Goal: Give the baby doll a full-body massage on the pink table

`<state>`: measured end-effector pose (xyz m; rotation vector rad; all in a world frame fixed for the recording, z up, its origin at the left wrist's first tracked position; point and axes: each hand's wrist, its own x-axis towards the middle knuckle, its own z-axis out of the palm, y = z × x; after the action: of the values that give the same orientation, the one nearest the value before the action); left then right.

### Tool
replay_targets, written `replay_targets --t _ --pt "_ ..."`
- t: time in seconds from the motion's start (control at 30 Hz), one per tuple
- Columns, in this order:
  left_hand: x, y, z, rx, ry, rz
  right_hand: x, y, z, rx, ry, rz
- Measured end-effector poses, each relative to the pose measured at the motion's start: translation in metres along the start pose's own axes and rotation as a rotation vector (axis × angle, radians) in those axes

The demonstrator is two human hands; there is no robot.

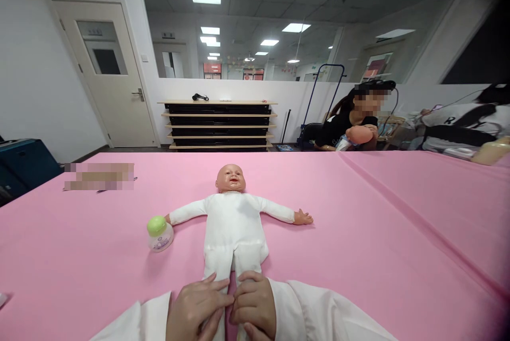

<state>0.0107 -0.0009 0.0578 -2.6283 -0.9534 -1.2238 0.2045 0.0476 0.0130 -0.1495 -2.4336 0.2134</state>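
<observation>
Right at the near edge, the left hand (pixel 197 304) lies over one leg of a doll dressed in white (pixel 236 224), and the right hand (pixel 257 301) over the other, both in pale sleeves. The fingers of each are bent across the cloth; whether they grip or merely rest, I cannot tell. The left index finger reaches over to the right hand, across the narrow gap between the legs.

The doll lies on its back along the middle of a bench covered in pink (pixel 358 256), head away from the hands, arms spread wide. A clear jar with a green lid (pixel 160 235) stands upright just beside its hand on the left of the view. Farther back on that side lies a blurred, brownish item (pixel 105 176), too obscured to name.

Beyond the bench, a dark blue case (pixel 30 163) sits at far left. On the right, a person in a black top (pixel 338 127) holds another doll (pixel 358 135). A low shelf unit (pixel 219 126) stands against the wall, between a pale door (pixel 107 86) and a blue-framed trolley (pixel 313 91), beneath a wide window (pixel 255 17).
</observation>
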Motion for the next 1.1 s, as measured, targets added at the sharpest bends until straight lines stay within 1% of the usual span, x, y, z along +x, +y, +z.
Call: replay_targets --t 0.07,0.1,0.27,0.33,0.43,0.5,0.53,0.6,0.7,0.8,0.9,0.97,1.03,1.1 --pt "0.001 0.006 0.001 -0.018 0.118 -0.052 0.0 0.0 0.0 0.016 0.004 0.023" --pt "0.001 0.008 0.002 -0.026 0.156 -0.063 0.0 0.0 0.0 0.019 0.002 0.018" --pt "-0.002 0.011 0.003 0.006 0.264 -0.003 0.004 -0.001 -0.002 0.017 0.03 -0.007" --pt "-0.004 0.01 0.005 -0.002 0.284 0.042 0.005 -0.002 -0.003 0.019 0.038 -0.005" --pt "-0.008 0.009 0.007 -0.005 0.269 0.093 0.004 -0.002 -0.004 0.011 0.032 -0.007" --pt "-0.01 0.008 0.007 -0.013 0.297 0.068 0.004 -0.002 -0.004 0.007 0.015 -0.009" --pt "-0.01 0.008 0.006 -0.021 0.316 0.035 0.004 -0.002 -0.004 0.006 0.004 -0.009" --pt "-0.008 0.007 0.003 -0.048 0.317 -0.054 0.005 -0.003 -0.004 0.002 -0.012 -0.008" --pt "-0.003 0.002 -0.004 -0.123 0.269 -0.206 0.007 -0.005 -0.005 -0.008 0.009 -0.005" --pt "-0.001 -0.005 -0.004 -0.158 0.166 -0.381 0.007 -0.004 -0.005 -0.005 0.043 0.002" --pt "-0.006 -0.015 0.005 -0.123 0.036 -0.535 0.005 -0.002 -0.005 -0.012 -0.03 -0.008" --pt "-0.011 -0.02 0.012 -0.121 -0.063 -0.583 0.005 -0.002 -0.005 -0.013 -0.053 -0.014" --pt "-0.013 -0.022 0.016 -0.134 -0.172 -0.588 0.006 -0.002 -0.006 -0.01 -0.011 -0.019" --pt "-0.011 -0.021 0.015 -0.134 -0.248 -0.559 0.007 -0.004 -0.006 -0.009 0.042 -0.024"
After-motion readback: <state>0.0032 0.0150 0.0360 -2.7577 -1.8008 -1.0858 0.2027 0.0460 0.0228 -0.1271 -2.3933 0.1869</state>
